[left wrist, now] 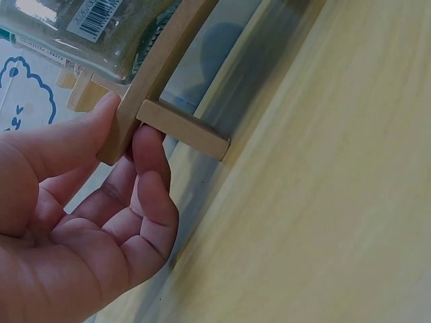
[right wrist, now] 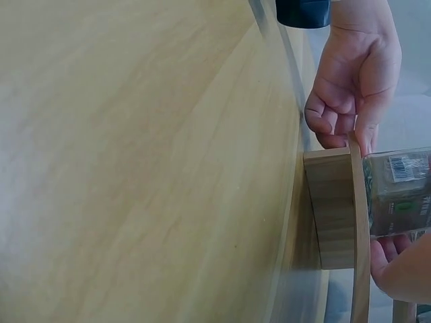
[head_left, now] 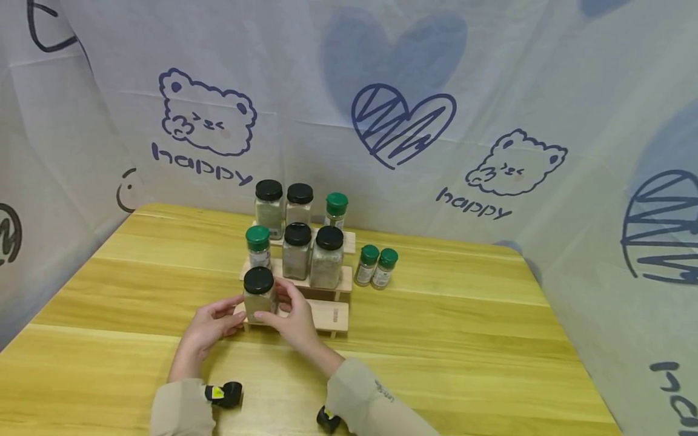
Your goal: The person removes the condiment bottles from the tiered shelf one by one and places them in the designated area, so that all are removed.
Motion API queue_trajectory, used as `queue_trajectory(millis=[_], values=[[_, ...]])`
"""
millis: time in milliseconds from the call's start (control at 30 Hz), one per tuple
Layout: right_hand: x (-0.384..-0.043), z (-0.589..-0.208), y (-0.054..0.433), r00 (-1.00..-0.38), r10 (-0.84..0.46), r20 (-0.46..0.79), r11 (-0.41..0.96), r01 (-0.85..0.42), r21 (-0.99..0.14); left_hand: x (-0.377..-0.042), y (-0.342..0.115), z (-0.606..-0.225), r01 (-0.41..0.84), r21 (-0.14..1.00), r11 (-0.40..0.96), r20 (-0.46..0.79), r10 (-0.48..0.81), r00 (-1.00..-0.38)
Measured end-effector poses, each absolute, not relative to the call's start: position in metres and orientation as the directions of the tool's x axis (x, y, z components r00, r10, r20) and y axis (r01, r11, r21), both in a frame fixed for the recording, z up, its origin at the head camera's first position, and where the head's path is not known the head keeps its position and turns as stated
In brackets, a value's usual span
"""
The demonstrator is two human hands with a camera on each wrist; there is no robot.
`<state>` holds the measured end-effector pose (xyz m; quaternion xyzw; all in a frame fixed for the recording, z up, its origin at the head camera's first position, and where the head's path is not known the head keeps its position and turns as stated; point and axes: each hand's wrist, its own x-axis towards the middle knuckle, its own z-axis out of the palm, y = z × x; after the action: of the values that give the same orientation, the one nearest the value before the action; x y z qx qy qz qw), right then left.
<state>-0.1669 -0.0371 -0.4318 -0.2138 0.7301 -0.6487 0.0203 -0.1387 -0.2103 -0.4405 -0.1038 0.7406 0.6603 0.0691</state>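
Note:
A square clear spice jar with a black lid stands at the left end of the bottom step of a three-tier wooden rack. My right hand grips this jar from the right, thumb in front and fingers behind. My left hand pinches the left end of the same step, thumb on top and index finger under the board, as the left wrist view shows. The jar's barcode label shows in the right wrist view, its base right at the board.
On the middle step stand a green-capped bottle and two black-lidded jars. The top step holds two black-lidded jars and a green-capped bottle. Two small green-capped bottles stand on the table right of the rack.

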Motion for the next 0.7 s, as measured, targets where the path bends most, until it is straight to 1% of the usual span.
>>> queue_trajectory(millis=[67,200,333,500,700], values=[[-0.167,-0.431,-0.037,-0.908,-0.339,0.248,0.051,-0.281,-0.958,-0.139,-0.210,-0.441,-0.246,0.963,0.106,-0.240,-0.062,-0.969],[-0.166,-0.427,-0.036,-0.910,-0.335,0.244,-0.021,-0.252,-0.968,-0.139,-0.209,-0.441,-0.246,0.964,0.105,-0.240,-0.065,-0.969],[-0.160,-0.416,-0.034,-0.910,-0.320,0.264,-0.078,-0.252,-0.964,-0.138,-0.209,-0.441,-0.247,0.963,0.103,-0.241,-0.070,-0.968],[-0.153,-0.403,-0.031,-0.911,-0.314,0.268,-0.054,-0.265,-0.963,-0.138,-0.209,-0.442,-0.247,0.964,0.095,-0.241,-0.071,-0.968],[-0.151,-0.401,-0.028,-0.913,-0.313,0.262,-0.052,-0.259,-0.965,-0.138,-0.210,-0.441,-0.248,0.965,0.090,-0.243,-0.065,-0.968]])
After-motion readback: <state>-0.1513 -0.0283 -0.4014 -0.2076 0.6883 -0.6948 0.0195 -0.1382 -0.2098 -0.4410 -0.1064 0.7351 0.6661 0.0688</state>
